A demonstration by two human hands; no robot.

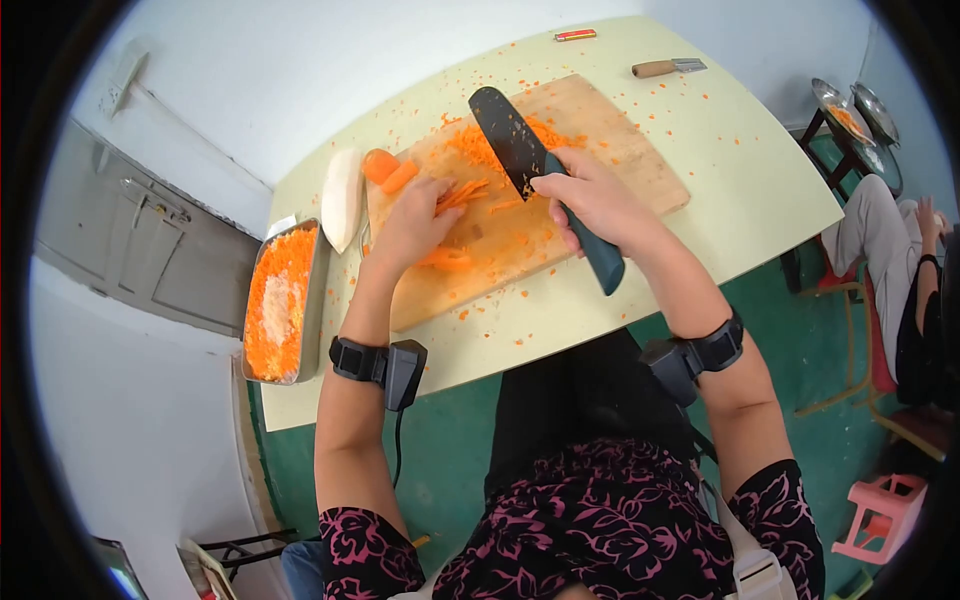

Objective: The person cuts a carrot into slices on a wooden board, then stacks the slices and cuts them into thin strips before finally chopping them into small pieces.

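My right hand (598, 202) is wrapped round the dark teal handle of a kitchen knife (508, 135). Its broad black blade, flecked with carrot bits, points away from me above the wooden cutting board (620, 160). On the board's left part, my left hand (415, 225) has its fingers closed on a bunch of carrot strips (462, 195). Finely cut carrot (480, 148) lies in a heap beyond the blade. Carrot pieces (390, 170) rest at the board's far left corner, just past my left hand. More carrot strips (445, 260) lie beside my left wrist.
A peeled white radish-like vegetable (342, 200) and a metal tray (318, 290) of chopped carrot with pale shreds stand at the left. A wooden-handled peeler-like tool (655, 68) and a small red object (575, 35) lie at the back. Another person (880, 240) sits at the right.
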